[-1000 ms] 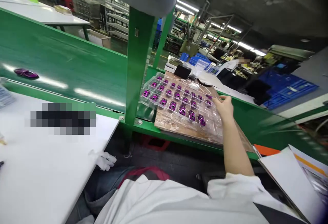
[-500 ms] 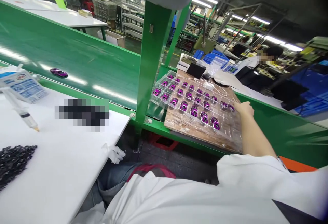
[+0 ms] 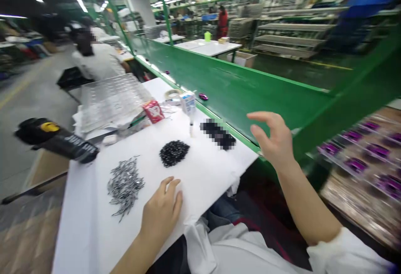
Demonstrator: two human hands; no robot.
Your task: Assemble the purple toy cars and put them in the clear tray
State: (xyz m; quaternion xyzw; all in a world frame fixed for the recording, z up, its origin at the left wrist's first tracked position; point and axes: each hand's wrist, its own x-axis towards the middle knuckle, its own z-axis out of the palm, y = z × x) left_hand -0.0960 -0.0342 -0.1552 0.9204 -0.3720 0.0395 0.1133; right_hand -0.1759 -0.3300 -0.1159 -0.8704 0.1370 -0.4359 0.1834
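White table (image 3: 203, 173) beside green conveyor (image 3: 238, 86): right hand (image 3: 278, 142), just drawn back from purple toy cars (image 3: 356, 165) at far right, hovers empty, freed, fingers and thumb apart. Left hand (image 3: 160, 208) sits near black pile (image 3: 174, 153), fingers loosely curled, thumb apart.

2 bare hands, left hand (image 3: 163, 207) and right hand (image 3: 277, 140) | 1 black small-parts pile (image 3: 174, 153) | 1 grey sliver pile (image 3: 125, 185) | 1 syringe (image 3: 191, 128) | 1 blue-and-white carton (image 3: 188, 102) | 1 red box (image 3: 153, 112) | 1 lime-green jug (image 3: 207, 36) | at least 7 purple toy-car bodies (image 3: 357, 166), right edge
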